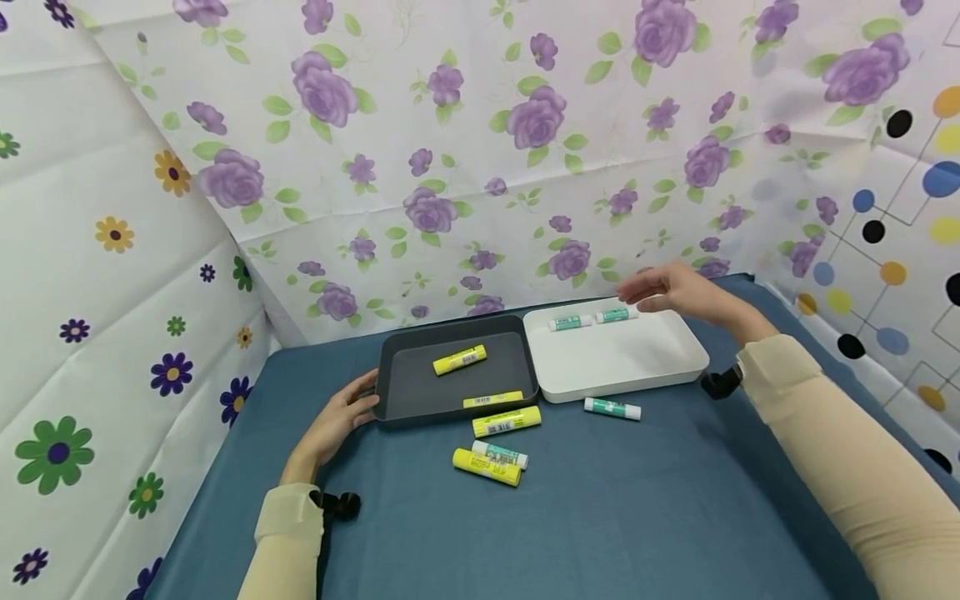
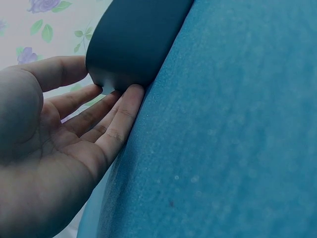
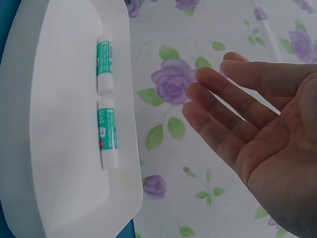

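Observation:
My left hand [image 1: 339,423] touches the left end of a dark grey tray [image 1: 416,392]. In the left wrist view its fairly straight fingers [image 2: 115,130] and thumb meet the tray's outer corner. Two yellow glue sticks [image 1: 460,360] lie in that tray. My right hand [image 1: 678,296] hovers over the back right of a white tray [image 1: 622,358], holding nothing, its fingers [image 3: 218,116] loosely extended. Inside the white tray, two white-and-green glue sticks [image 3: 105,64] lie end to end along the back wall.
In front of the trays on the blue cloth [image 1: 600,517] lie two more yellow glue sticks [image 1: 506,422] and two white-and-green ones [image 1: 612,408]; one of these rests against a yellow stick. A flowered curtain [image 1: 465,167] hangs behind the table.

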`<move>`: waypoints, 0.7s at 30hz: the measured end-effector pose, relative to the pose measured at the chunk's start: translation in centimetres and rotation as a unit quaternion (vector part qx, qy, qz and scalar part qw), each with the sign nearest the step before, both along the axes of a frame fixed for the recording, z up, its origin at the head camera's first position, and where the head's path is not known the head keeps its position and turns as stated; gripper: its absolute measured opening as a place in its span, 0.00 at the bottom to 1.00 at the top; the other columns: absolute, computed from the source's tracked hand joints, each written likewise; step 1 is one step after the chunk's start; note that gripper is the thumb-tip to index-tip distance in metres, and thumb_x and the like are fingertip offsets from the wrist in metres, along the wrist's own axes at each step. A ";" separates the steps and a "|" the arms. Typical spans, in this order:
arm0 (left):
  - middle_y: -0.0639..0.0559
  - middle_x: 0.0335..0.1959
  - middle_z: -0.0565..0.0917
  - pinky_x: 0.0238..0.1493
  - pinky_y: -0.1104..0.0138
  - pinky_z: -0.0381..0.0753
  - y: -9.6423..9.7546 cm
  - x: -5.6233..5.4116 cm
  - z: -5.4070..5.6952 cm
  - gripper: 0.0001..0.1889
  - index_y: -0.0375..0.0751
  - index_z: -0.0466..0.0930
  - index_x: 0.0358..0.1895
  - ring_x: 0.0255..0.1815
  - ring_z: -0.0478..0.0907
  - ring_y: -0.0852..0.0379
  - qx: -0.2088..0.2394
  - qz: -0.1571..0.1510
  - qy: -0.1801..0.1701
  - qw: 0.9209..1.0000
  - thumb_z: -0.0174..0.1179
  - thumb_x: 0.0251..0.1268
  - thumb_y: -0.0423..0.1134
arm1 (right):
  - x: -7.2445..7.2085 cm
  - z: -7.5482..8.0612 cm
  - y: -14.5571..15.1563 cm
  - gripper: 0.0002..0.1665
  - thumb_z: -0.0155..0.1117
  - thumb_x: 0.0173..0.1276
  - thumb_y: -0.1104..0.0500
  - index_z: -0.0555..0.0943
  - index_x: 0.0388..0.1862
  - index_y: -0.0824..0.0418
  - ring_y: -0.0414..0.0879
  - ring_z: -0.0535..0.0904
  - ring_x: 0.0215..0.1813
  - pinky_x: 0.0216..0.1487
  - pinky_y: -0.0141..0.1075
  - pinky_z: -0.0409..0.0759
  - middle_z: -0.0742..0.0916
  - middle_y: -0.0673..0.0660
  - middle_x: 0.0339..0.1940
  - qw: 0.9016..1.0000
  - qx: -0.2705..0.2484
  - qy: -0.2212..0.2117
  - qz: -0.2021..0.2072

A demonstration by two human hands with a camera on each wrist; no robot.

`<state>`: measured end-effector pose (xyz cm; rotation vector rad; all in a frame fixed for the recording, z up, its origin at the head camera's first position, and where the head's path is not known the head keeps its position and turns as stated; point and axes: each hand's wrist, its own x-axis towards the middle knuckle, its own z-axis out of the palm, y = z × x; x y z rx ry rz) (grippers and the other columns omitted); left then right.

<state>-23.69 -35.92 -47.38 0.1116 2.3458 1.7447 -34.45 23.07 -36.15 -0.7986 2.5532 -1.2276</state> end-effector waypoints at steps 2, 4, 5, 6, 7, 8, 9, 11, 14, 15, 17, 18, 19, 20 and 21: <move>0.35 0.83 0.53 0.77 0.39 0.63 0.0 0.0 0.0 0.35 0.43 0.48 0.86 0.81 0.56 0.35 0.000 0.002 -0.002 1.000 0.51 0.85 0.43 | 0.3 -0.1 0.0 0.22 0.63 0.79 0.64 0.80 0.69 0.63 0.55 0.82 0.62 0.60 0.42 0.85 0.86 0.62 0.62 1.000 -0.002 0.002 0.000; 0.35 0.83 0.53 0.77 0.39 0.63 0.0 0.1 0.0 0.35 0.44 0.48 0.86 0.81 0.56 0.35 -0.002 0.003 -0.003 1.000 0.52 0.85 0.43 | 0.7 -0.1 0.1 0.22 0.63 0.79 0.62 0.80 0.69 0.63 0.56 0.82 0.63 0.60 0.43 0.84 0.85 0.63 0.62 1.000 0.001 0.006 0.005; 0.35 0.83 0.53 0.77 0.40 0.63 0.0 0.1 0.0 0.35 0.44 0.48 0.86 0.81 0.56 0.35 -0.003 0.003 -0.003 1.000 0.52 0.85 0.43 | 0.9 -0.1 0.1 0.23 0.63 0.79 0.61 0.80 0.69 0.64 0.57 0.81 0.64 0.61 0.44 0.84 0.85 0.63 0.63 1.000 -0.001 0.004 0.007; 0.35 0.83 0.53 0.77 0.40 0.63 0.1 0.1 0.0 0.35 0.44 0.48 0.86 0.81 0.56 0.35 -0.003 0.003 -0.003 1.000 0.51 0.85 0.43 | 1.1 -0.1 0.1 0.23 0.63 0.79 0.61 0.80 0.70 0.63 0.58 0.81 0.65 0.62 0.46 0.84 0.85 0.64 0.63 1.000 -0.003 0.003 0.009; 0.35 0.83 0.53 0.77 0.40 0.63 0.1 0.1 0.0 0.35 0.43 0.48 0.86 0.81 0.56 0.35 -0.002 0.003 -0.004 1.000 0.51 0.85 0.43 | 1.3 -0.2 0.2 0.23 0.63 0.79 0.61 0.79 0.70 0.63 0.59 0.80 0.65 0.62 0.47 0.84 0.84 0.64 0.64 1.000 -0.004 0.002 0.012; 0.35 0.83 0.53 0.77 0.40 0.63 0.1 0.1 0.0 0.35 0.43 0.48 0.86 0.80 0.57 0.35 -0.001 0.003 -0.003 1.000 0.51 0.86 0.43 | 1.5 -0.2 0.2 0.23 0.63 0.79 0.60 0.79 0.70 0.63 0.61 0.79 0.66 0.62 0.48 0.83 0.84 0.65 0.65 1.000 -0.005 0.001 0.015; 0.35 0.83 0.53 0.77 0.39 0.63 0.1 0.1 0.0 0.35 0.43 0.48 0.86 0.80 0.57 0.35 0.000 0.003 -0.003 1.000 0.51 0.86 0.43 | 1.7 -0.2 0.3 0.23 0.63 0.79 0.60 0.79 0.70 0.63 0.62 0.79 0.67 0.63 0.49 0.83 0.84 0.65 0.65 1.000 -0.006 -0.001 0.016; 0.35 0.83 0.53 0.77 0.40 0.63 0.1 0.1 0.1 0.34 0.43 0.48 0.86 0.80 0.57 0.35 0.002 0.003 -0.002 1.000 0.51 0.86 0.42 | 2.1 -0.4 0.4 0.24 0.64 0.79 0.58 0.79 0.70 0.62 0.63 0.78 0.68 0.63 0.48 0.83 0.83 0.64 0.66 1.000 -0.009 -0.007 0.014; 0.35 0.83 0.53 0.77 0.40 0.64 0.1 0.1 0.1 0.34 0.42 0.48 0.86 0.80 0.57 0.35 0.001 0.004 -0.001 1.000 0.51 0.86 0.42 | 2.6 -0.9 0.5 0.25 0.65 0.79 0.57 0.79 0.71 0.62 0.62 0.79 0.67 0.62 0.44 0.84 0.84 0.64 0.66 1.000 -0.013 -0.012 0.013; 0.35 0.83 0.53 0.77 0.40 0.64 0.1 0.1 0.0 0.34 0.42 0.48 0.86 0.80 0.57 0.35 0.000 0.005 -0.001 1.000 0.51 0.86 0.42 | 2.9 -1.0 0.6 0.25 0.65 0.79 0.56 0.79 0.71 0.62 0.61 0.79 0.67 0.61 0.41 0.84 0.84 0.64 0.66 1.000 -0.013 -0.013 0.013; 0.35 0.83 0.53 0.76 0.40 0.64 0.1 0.0 0.0 0.34 0.42 0.48 0.86 0.80 0.57 0.35 -0.003 0.006 -0.001 1.000 0.51 0.86 0.42 | 3.2 -1.4 0.6 0.25 0.66 0.78 0.56 0.79 0.70 0.62 0.61 0.79 0.67 0.60 0.38 0.84 0.84 0.63 0.66 1.000 -0.017 -0.016 0.017; 0.36 0.83 0.54 0.76 0.40 0.64 0.2 0.0 -0.1 0.34 0.42 0.48 0.86 0.80 0.57 0.35 -0.004 0.007 -0.001 1.000 0.51 0.86 0.42 | 3.4 -1.6 0.7 0.25 0.66 0.78 0.56 0.80 0.70 0.62 0.61 0.79 0.67 0.59 0.37 0.84 0.84 0.63 0.65 0.999 -0.019 -0.016 0.021; 0.36 0.83 0.54 0.76 0.40 0.64 0.2 0.0 -0.1 0.34 0.42 0.48 0.86 0.80 0.58 0.35 -0.006 0.007 -0.002 1.000 0.51 0.85 0.42 | 3.6 -1.7 0.7 0.25 0.66 0.78 0.56 0.80 0.70 0.61 0.62 0.79 0.67 0.59 0.35 0.84 0.84 0.63 0.65 0.999 -0.020 -0.018 0.024; 0.36 0.83 0.54 0.76 0.40 0.65 0.2 0.0 -0.1 0.34 0.43 0.49 0.86 0.80 0.58 0.35 -0.006 0.009 -0.003 1.000 0.52 0.85 0.42 | 3.8 -1.9 0.7 0.24 0.66 0.78 0.56 0.80 0.69 0.61 0.63 0.79 0.67 0.58 0.34 0.84 0.84 0.63 0.65 0.999 -0.023 -0.019 0.027; 0.36 0.83 0.54 0.76 0.40 0.65 0.2 -0.1 -0.1 0.34 0.43 0.49 0.86 0.80 0.58 0.36 -0.007 0.009 -0.003 1.000 0.52 0.85 0.42 | 4.0 -2.1 0.7 0.24 0.66 0.78 0.57 0.80 0.69 0.61 0.64 0.78 0.67 0.58 0.34 0.84 0.84 0.63 0.65 0.999 -0.025 -0.019 0.030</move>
